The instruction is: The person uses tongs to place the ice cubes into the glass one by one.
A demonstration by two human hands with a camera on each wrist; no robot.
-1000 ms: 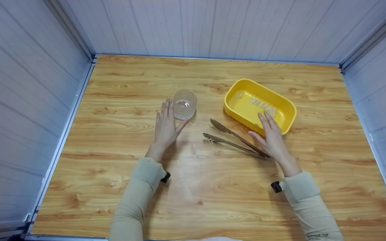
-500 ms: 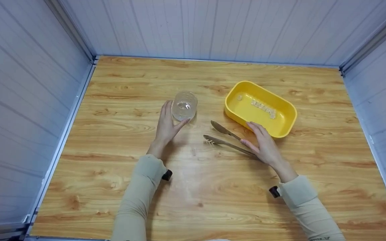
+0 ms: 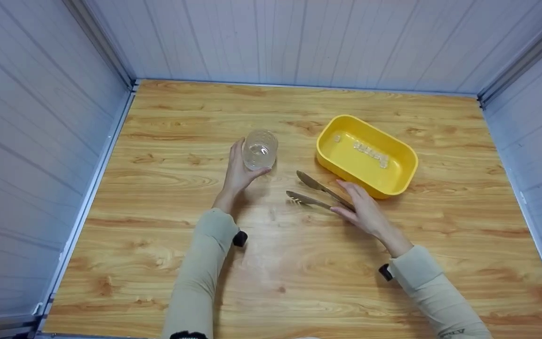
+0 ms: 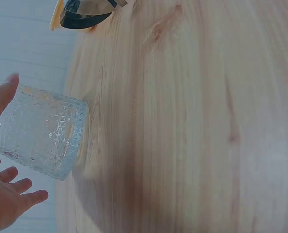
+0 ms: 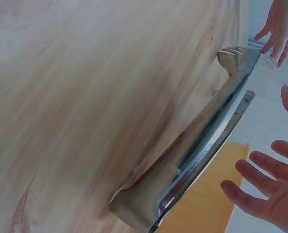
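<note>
My left hand [image 3: 238,175] is beside a clear textured glass [image 3: 260,151] standing upright. Its thumb lies along the glass's near side and its fingers along the left. In the left wrist view those fingers are extended and spread, apart from the glass [image 4: 47,133]. Metallic serving tongs [image 3: 312,181] lie with their arms spread on the table, tips pointing left. Over their joined end hovers my right hand [image 3: 364,211], thumb and fingers on either side of the arms. The right wrist view shows its fingers spread, apart from the tongs [image 5: 202,141].
Behind the tongs stands a yellow rectangular container [image 3: 346,157] with several small clear cubes [image 3: 370,151] in it. Pale panels [image 3: 271,42] enclose the wooden table [image 3: 280,292] at the back and both sides.
My right hand has moved left and toward me, from over the yellow container's edge to over the tongs. My left hand's fingers have bent slightly around the glass, which stays nearly in place.
</note>
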